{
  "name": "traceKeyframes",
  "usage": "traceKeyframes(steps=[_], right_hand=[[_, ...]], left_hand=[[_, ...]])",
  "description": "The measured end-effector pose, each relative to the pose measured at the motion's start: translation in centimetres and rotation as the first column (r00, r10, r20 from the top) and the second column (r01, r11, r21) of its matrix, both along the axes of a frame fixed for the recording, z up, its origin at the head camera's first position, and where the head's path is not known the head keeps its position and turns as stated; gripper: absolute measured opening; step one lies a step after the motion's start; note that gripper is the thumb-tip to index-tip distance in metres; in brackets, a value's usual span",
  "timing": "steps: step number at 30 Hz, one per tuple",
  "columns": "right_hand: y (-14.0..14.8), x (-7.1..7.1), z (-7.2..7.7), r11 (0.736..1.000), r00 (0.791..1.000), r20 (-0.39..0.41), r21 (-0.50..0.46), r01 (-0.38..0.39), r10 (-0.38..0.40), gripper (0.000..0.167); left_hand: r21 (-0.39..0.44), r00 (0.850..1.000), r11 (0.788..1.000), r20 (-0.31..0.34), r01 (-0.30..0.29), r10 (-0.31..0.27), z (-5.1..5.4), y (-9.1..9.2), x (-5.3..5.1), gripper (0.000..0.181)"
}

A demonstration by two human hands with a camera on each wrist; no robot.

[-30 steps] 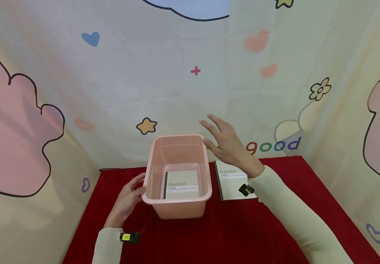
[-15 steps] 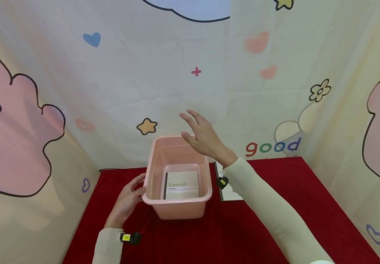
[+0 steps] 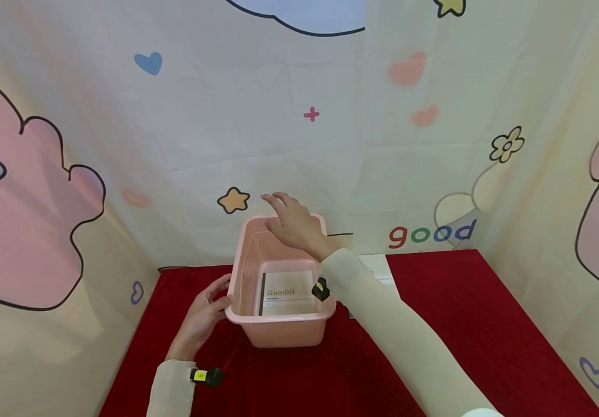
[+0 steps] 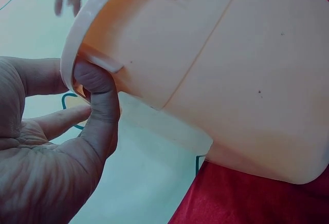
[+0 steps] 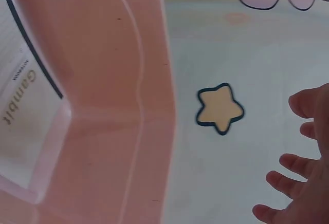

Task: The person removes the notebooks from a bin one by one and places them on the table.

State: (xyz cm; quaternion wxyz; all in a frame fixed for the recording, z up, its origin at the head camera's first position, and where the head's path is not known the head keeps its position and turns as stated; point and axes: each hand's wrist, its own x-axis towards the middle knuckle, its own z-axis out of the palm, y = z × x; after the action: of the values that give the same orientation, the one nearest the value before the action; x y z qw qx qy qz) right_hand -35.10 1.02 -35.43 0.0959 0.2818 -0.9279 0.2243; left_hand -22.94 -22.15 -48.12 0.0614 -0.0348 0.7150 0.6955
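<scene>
A pink plastic basin (image 3: 283,335) stands on the red cloth, with a "Gambit" notebook (image 3: 285,284) lying flat on its bottom. At the basin's left rim is my left hand (image 3: 199,319); the left wrist view shows thumb and fingers (image 4: 101,111) pinching that rim. My right hand (image 3: 297,226) hovers over the far part of the basin, fingers spread and holding nothing. In the right wrist view its fingers (image 5: 289,184) are apart from the basin wall. A second notebook (image 3: 384,267) lies right of the basin, mostly hidden by my right sleeve.
Red cloth (image 3: 450,313) covers the table. Behind it hangs a pale printed curtain (image 3: 200,145), close to the basin's far rim, with more curtain at both sides. Wrist cameras (image 3: 215,377) are strapped to both forearms.
My right hand has moved left, from the basin's far right corner to above its far part, and dipped slightly at the end. My left hand and the basin have stayed in place.
</scene>
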Motion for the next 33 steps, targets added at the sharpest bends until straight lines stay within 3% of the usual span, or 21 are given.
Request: traceKeyframes(steps=[4,10,17,23,27,31,33], right_hand=[[-0.6,-0.8,-1.9,0.997,0.997,0.068,0.072,0.018,-0.023,0.058],[-0.7,-2.0,-4.7,0.995,0.980,0.195,0.094,0.032,-0.050,0.056],[-0.6,-3.0,-7.6,0.995,0.931,0.365,0.093,-0.019,-0.016,0.057],[-0.4,-3.1,-9.6,0.988,0.915,0.395,0.155,0.022,-0.083,0.060],[-0.5,-3.0,-10.1,0.993,0.875,0.475,0.112,0.045,-0.093,0.063],[-0.7,-2.8,-10.2,0.990,0.788,0.599,0.092,0.107,-0.141,0.067],[-0.9,-2.7,-10.2,0.984,0.786,0.593,0.134,0.121,-0.177,0.066]], left_hand=[[-0.002,1.000,1.000,0.000,0.006,-0.006,0.0,-0.1,0.0,0.058],[0.008,1.000,1.000,-0.008,0.014,-0.014,0.0,-0.1,0.1,0.058],[0.009,1.000,1.000,-0.006,0.008,-0.008,-0.1,-0.2,0.1,0.059],[0.021,1.000,1.000,0.002,0.006,-0.006,-0.2,-0.3,-0.1,0.059],[0.027,1.000,1.000,0.000,0.005,-0.005,-0.2,-0.4,-0.2,0.058],[0.020,1.000,1.000,-0.007,0.009,-0.008,-0.3,-0.4,-0.2,0.058],[0.013,1.000,1.000,-0.013,0.012,-0.011,-0.4,-0.5,-0.1,0.058]])
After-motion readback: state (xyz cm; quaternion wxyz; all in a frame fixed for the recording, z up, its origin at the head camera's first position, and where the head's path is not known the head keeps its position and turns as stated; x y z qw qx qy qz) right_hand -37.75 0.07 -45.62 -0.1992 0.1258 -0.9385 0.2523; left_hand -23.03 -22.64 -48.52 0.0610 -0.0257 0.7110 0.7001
